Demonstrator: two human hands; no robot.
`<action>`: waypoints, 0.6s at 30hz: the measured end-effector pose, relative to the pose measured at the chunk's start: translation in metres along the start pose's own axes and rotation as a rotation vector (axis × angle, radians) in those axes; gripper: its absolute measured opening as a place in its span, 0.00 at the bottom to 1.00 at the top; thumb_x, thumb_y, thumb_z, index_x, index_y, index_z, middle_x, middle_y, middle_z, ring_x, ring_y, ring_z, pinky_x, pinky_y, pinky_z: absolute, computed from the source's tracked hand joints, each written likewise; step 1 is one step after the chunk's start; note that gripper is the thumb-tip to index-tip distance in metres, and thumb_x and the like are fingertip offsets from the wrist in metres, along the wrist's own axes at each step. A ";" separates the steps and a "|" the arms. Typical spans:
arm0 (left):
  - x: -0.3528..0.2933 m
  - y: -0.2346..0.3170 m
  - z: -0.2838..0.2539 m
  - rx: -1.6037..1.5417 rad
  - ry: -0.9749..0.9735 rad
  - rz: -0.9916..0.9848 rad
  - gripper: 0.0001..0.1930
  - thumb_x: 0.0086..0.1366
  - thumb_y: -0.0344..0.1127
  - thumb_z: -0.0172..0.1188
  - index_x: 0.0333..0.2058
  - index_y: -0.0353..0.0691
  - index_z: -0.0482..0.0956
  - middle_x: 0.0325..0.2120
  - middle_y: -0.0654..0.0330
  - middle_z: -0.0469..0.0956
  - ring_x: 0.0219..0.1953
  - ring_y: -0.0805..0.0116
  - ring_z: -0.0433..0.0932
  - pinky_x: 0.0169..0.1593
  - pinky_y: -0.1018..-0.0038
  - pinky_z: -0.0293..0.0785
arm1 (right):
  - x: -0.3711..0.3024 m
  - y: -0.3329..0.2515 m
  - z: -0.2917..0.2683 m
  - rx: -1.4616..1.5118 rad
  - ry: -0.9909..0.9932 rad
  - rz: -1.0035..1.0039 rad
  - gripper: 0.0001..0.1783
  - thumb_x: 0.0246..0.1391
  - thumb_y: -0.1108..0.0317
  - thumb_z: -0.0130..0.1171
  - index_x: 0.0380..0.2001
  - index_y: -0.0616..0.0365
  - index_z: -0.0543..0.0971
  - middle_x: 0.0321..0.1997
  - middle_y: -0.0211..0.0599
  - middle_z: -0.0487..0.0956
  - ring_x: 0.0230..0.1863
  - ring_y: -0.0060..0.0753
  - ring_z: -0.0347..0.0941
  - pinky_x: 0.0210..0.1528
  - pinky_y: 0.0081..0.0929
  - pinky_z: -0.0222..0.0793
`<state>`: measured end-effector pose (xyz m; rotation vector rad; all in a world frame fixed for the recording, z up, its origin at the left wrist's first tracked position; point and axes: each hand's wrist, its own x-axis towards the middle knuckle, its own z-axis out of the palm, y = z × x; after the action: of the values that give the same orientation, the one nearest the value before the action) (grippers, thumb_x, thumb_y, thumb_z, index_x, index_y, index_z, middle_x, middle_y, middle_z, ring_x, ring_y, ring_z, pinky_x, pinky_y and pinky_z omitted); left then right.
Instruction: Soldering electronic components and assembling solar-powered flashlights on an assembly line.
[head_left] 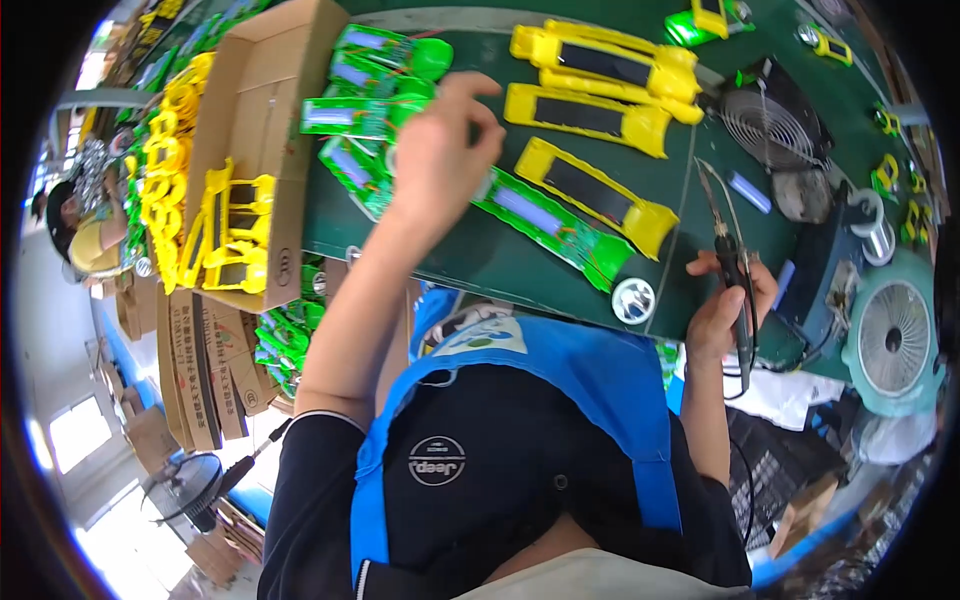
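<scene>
My right hand [728,305] is closed around the dark handle of a soldering iron [732,262], its metal tip pointing up and away from me. Over a group of green plastic flashlight housings [350,115] my left hand [445,150] is raised, fingers bent and apart, with nothing visible between them; it partly hides the housings. Just right of that hand a longer green housing [555,225] with a pale lilac battery and thin wires lies slanted toward me. A round silver reflector [633,300] is at its near end.
Yellow frames with dark panels [590,115] lie on the green table [455,262]. A cardboard box [265,120] with yellow parts stands left. To the right are a black fan [765,120], a solder spool [878,240], a loose lilac battery [750,193] and a pale green fan [893,335].
</scene>
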<state>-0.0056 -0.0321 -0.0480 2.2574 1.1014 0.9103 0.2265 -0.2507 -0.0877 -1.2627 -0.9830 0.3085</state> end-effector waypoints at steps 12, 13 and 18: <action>-0.025 0.030 -0.002 -0.143 -0.499 0.518 0.08 0.49 0.27 0.67 0.29 0.44 0.78 0.30 0.67 0.76 0.35 0.64 0.71 0.39 0.70 0.62 | 0.017 -0.010 -0.019 0.368 -0.185 0.518 0.18 0.60 0.63 0.56 0.46 0.65 0.68 0.36 0.45 0.76 0.40 0.33 0.73 0.49 0.31 0.67; -0.025 0.029 0.002 -0.115 -0.516 0.534 0.08 0.49 0.29 0.67 0.29 0.46 0.78 0.29 0.67 0.75 0.37 0.65 0.71 0.40 0.70 0.62 | 0.017 -0.015 -0.016 0.348 -0.117 0.567 0.16 0.58 0.63 0.56 0.42 0.65 0.70 0.33 0.43 0.77 0.36 0.30 0.74 0.48 0.28 0.67; -0.027 0.036 0.009 -0.046 -0.508 0.529 0.06 0.50 0.31 0.65 0.27 0.46 0.76 0.26 0.66 0.70 0.36 0.66 0.69 0.42 0.66 0.61 | 0.020 -0.023 -0.011 0.226 -0.214 0.671 0.16 0.56 0.58 0.56 0.35 0.62 0.71 0.22 0.36 0.74 0.26 0.27 0.71 0.57 0.36 0.63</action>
<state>0.0060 -0.0758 -0.0405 2.5804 0.2626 0.4743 0.2399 -0.2517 -0.0577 -1.3371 -0.6482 1.0632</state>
